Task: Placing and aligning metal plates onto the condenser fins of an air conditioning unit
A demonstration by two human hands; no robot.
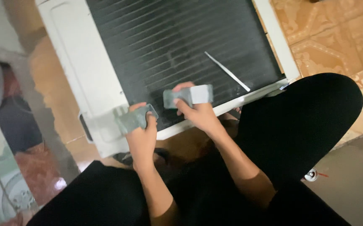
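Head view: near the frame's centre, the left hand (pixel 141 134) grips a grey folded piece (pixel 134 120) and the right hand (pixel 196 111) closes on a second grey strip (pixel 192 95), both over the lower edge of a dark finned panel (pixel 181 42) in its white casing (pixel 81 71). Judged step: handling the grey pieces against the fins; a steady, flat placement seems needed next. A thin white stick (pixel 227 72) lies on the fins, right of centre.
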